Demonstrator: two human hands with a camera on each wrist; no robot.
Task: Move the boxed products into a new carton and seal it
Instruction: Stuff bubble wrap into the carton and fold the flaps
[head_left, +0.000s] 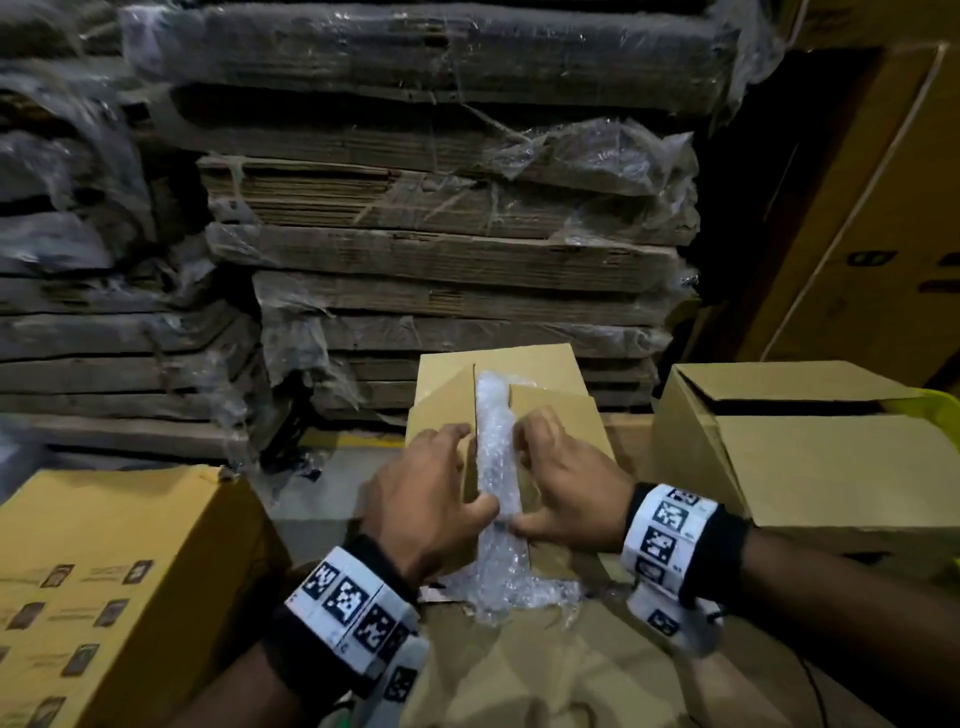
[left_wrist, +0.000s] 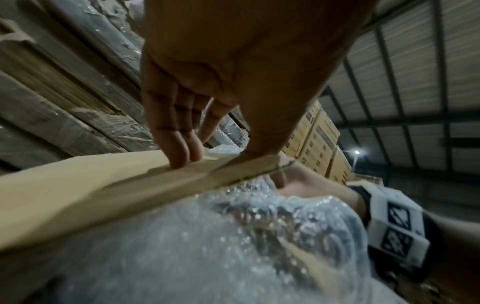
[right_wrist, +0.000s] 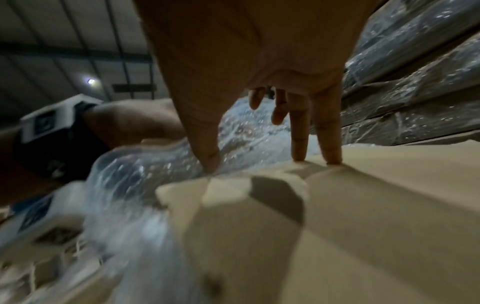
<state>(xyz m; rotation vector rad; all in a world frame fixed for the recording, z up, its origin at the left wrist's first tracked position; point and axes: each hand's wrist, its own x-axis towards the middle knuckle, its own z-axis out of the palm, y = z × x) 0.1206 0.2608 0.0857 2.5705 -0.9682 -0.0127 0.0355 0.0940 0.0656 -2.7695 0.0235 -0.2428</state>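
Centrally, carton (head_left: 519, 415): flaps pressed toward closure by left hand (head_left: 423, 506) and right hand (head_left: 563, 491), fingers (left_wrist: 179, 152) spread flat; bubble wrap (head_left: 496, 457) protruding through the seam, presumably cushioning unseen products.

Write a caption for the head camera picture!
Both hands press carton flaps over bubble wrap.

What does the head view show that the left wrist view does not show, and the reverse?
Only the head view shows the whole carton, the printed box at left and the open box at right. Only the left wrist view shows stacked boxes far off, under a lamp. Both show the left hand and right hand pressing the flaps, with bubble wrap between them.
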